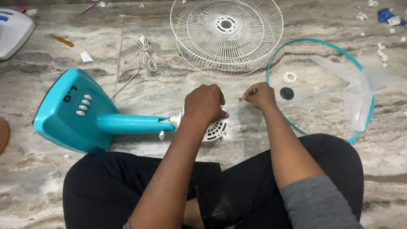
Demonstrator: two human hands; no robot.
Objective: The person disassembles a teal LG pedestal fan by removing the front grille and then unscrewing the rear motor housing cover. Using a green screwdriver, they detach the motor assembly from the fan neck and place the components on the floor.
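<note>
Teal fan stand (85, 116) lies on its side on the marble floor (169, 85), neck pointing right into the white motor housing (215, 129). Left hand (204, 103) curled closed over the housing's top. Right hand (259, 96) just beside it — fingers pinched shut on a small green-handled tool (248, 95), tip aimed left toward the housing. Fan guard (227, 36) well apart.

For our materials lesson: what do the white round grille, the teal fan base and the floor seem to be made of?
White round grille: probably coated metal wire, judging by its thin, evenly spaced spokes.
Teal fan base: likely moulded plastic, smooth with a soft sheen and rounded edges.
Floor: looks like polished marble or stone tile, with grey-brown veins and a visible joint line.
</note>
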